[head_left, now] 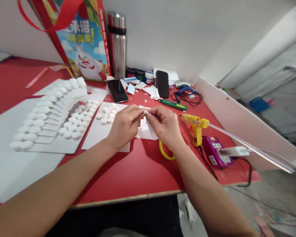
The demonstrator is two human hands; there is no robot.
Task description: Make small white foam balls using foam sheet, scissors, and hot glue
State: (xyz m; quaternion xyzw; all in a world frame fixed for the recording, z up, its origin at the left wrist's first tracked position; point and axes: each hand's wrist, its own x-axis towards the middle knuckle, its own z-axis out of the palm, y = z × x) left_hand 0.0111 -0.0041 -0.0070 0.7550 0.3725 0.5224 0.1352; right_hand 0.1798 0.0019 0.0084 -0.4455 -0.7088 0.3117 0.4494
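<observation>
My left hand (125,124) and my right hand (164,124) meet over the middle of the red table. Their fingertips pinch a small white piece (146,112) between them; fingers cover most of it, so its kind is unclear. Under the hands lies white paper (144,131). Just left of my left hand, several small round white discs (111,115) rest on another white sheet (96,135). A yellow ring (165,152), perhaps scissors handles, is partly hidden by my right wrist.
At right stand a yellow glue gun (196,126) with a long glue stick and a purple power strip (215,151) with cords. At left, a white board (64,144) carries rows of discs. Phones (117,91), a steel flask (117,46) and a gift bag (86,42) stand behind.
</observation>
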